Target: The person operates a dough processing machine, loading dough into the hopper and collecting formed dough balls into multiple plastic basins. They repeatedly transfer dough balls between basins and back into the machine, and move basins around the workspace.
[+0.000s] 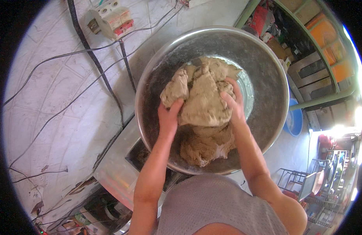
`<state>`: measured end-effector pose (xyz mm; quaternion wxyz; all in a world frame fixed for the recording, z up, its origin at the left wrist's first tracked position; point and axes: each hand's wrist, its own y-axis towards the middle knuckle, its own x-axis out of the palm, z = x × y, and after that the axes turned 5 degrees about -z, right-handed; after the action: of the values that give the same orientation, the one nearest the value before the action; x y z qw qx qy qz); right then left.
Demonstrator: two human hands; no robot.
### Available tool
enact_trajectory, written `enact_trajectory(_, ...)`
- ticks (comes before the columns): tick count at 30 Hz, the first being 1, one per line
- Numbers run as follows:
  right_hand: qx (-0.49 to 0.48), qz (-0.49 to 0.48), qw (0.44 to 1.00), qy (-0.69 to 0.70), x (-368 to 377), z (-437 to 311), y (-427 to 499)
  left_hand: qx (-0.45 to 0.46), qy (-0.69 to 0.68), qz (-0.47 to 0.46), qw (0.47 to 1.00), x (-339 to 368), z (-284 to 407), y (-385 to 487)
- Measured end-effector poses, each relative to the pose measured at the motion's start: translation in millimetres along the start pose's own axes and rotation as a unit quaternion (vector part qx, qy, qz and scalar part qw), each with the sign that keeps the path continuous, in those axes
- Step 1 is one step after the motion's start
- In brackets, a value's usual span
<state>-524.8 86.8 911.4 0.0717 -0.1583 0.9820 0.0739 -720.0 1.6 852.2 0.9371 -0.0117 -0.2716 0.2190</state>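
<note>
A wide, round metal basin (266,102) holds a large lumpy mass of beige dough-like material (206,102). My left hand (170,113) grips a thick lump at the mass's left side, thumb on top and the other fingers partly hidden beneath it. On the right side, my right hand (235,101) has its thumb and fingers around another part of the same mass. A rougher, darker portion (203,147) lies lower in the basin, between my forearms. Part of the basin's bare bottom shows to the right of the mass.
Black cables (94,58) run along the white tiled wall at left, near circuit breakers (114,20). A translucent plastic box or sheet (116,170) lies left of the basin. At right stand a green metal-framed rack (322,101), a blue tub (295,117) and a metal chair or rack (291,179).
</note>
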Motion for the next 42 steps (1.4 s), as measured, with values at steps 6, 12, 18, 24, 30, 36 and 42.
enact_trajectory(6,-0.042,0.041,0.987,0.15,7.3,-28.5,-20.2,0.106,-0.002,-0.025,0.994,22.2,33.2,-26.6)
enact_trajectory(12,0.027,0.069,0.969,0.234,7.7,-82.1,-15.9,-0.017,0.012,0.001,1.0,45.9,85.2,-22.2)
enact_trajectory(18,0.041,0.079,0.979,0.186,-6.1,-126.8,-9.3,-0.103,-0.091,-0.063,0.989,65.9,116.5,-34.8)
enact_trajectory(24,0.077,0.031,0.984,0.155,-19.8,-141.2,22.3,-0.142,-0.138,-0.131,0.971,72.3,116.8,-2.6)
enact_trajectory(30,0.17,0.028,0.962,0.21,-9.9,-72.6,12.8,-0.142,-0.083,-0.084,0.983,39.9,79.0,-2.6)
enact_trajectory(36,0.272,0.045,0.936,0.221,-1.9,-17.6,-9.5,-0.181,-0.062,-0.067,0.979,9.9,44.0,-11.2)
enact_trajectory(42,0.202,0.002,0.942,0.267,-2.2,-37.6,-22.5,-0.125,-0.048,-0.036,0.99,15.8,48.7,-27.3)
